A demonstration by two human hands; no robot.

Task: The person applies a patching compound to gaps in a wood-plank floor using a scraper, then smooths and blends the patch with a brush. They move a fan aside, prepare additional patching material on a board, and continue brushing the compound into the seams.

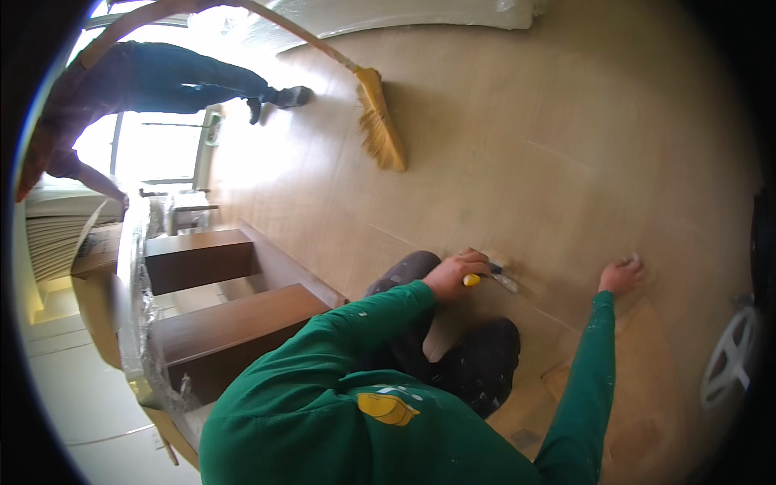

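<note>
Left grip (457, 276): closed around a hand tool (503, 280) with a yellow end and a dark section; pale tip blurred, pointing right, at the floor just ahead of the knees. Right grip (622, 276): fingers curled, well apart from the left, low over the floor; cannot tell whether anything is held. Sleeves (578, 388): green, with pale specks. Knees (482, 364): dark trousers, bent, behind the tool. Floor (501, 170): brown, seamed. Flat tan piece (647, 388): on the floor, lower right. Spoked wheel-like item (727, 360): white, far right. Broom (380, 121): straw-coloured head, top centre. Brown furniture (234, 323): left, partly wrapped in clear plastic (133, 299). Co-worker (162, 77): dark clothes, upper left.
</note>
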